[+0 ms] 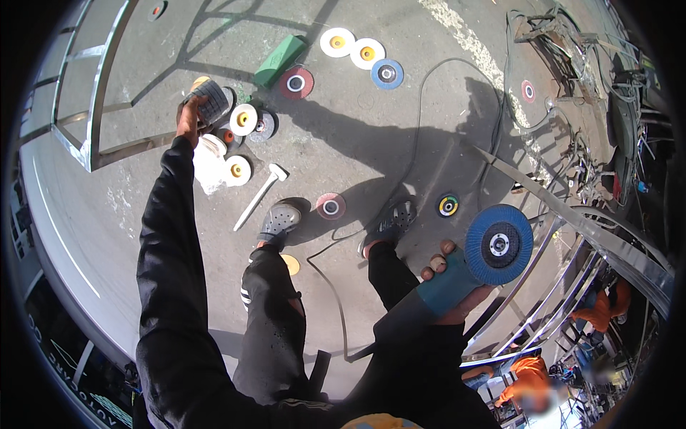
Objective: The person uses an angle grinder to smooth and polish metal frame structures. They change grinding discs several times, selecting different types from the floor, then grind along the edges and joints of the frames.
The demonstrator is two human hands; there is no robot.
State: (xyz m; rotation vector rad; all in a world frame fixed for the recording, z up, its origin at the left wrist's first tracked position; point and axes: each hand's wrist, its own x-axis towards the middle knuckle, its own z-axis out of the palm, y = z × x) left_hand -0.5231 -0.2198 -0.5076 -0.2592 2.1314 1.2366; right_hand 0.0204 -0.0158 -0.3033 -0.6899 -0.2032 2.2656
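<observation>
My left hand (189,119) reaches forward with its fingers wrapped round a stack of dark grey discs (212,102). Close to it lie white discs with yellow centres (244,119), a grey disc (264,126) and a white plastic bag (209,169). In my right hand (438,264) is an angle grinder (441,287), held by its teal body beside my right leg. A blue flap disc (499,244) is mounted on the grinder and faces up. Part of my right palm is hidden beneath the tool.
A white hammer (261,196) lies before my left foot. Farther out are a green box (280,61), a red disc (296,83) and a blue disc (386,74). Metal frames (96,107) stand left and right. A cable (418,136) crosses the floor. People in orange (527,377) are at lower right.
</observation>
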